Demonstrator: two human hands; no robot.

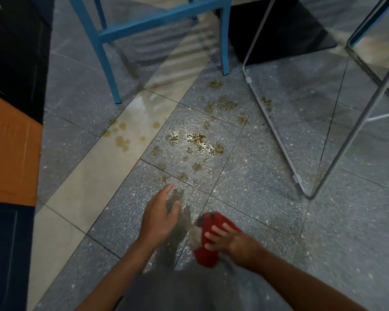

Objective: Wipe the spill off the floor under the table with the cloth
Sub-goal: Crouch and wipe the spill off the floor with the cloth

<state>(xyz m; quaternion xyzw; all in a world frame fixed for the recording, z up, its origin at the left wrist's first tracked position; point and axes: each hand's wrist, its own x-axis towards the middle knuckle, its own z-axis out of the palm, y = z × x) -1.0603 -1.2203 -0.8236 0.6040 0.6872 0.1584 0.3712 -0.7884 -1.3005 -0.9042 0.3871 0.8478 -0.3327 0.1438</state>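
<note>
A brownish spill [197, 140] lies in scattered blotches across the speckled grey floor tiles, from the pale tile strip on the left to the metal frame on the right. My right hand [220, 240] presses a red cloth [208, 254] flat on the floor near the bottom centre, fingers spread over it. A greyish patch shows at the cloth's left edge. My left hand [160, 214] hovers open just left of the cloth, palm down, holding nothing. A wet sheen marks the tile between the hands.
Blue chair legs [109, 70] stand at the upper left. A thin grey metal frame [276, 140] rests on the floor at the right. An orange box [9, 149] and dark furniture line the left edge. A black panel [279, 30] is behind.
</note>
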